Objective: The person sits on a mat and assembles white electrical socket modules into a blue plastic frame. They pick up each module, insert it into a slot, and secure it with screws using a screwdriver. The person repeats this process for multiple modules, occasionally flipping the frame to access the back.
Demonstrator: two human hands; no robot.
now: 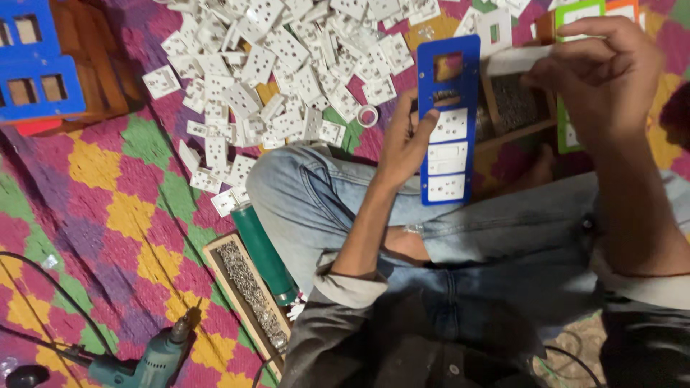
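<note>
The left hand [404,144] grips a blue plate [448,118] by its left edge, thumb pressed on the front beside the top white module and the other fingers curled behind. The plate stands upright above the person's knee; three white switch or socket modules [447,156] fill its lower openings, one above another, while the two openings at the top are empty. The right hand [607,72] is raised to the right of the plate, apart from it, with the fingers bunched narrowly together at the tips; whether they pinch something small I cannot tell. Just behind this hand lie a green plate [575,14] and an orange one beside it, and below them a wooden tray [514,104] of small metal screws sits by the person's foot. Both forearms come out of rolled grey sleeves, and the legs, in blue jeans [316,197], are folded on the floor. A big heap of loose white modules [287,65] spreads over the patterned mat [108,187] beyond the knee, with a small white ring [367,116] at its near edge. Against the left thigh lies a green bottle [264,251], and alongside it a second wooden tray [248,291] of screws. A green drill [147,359] with black cable rests at the lower left, and more blue plates [39,72] are stacked on a wooden box at the upper left.
</note>
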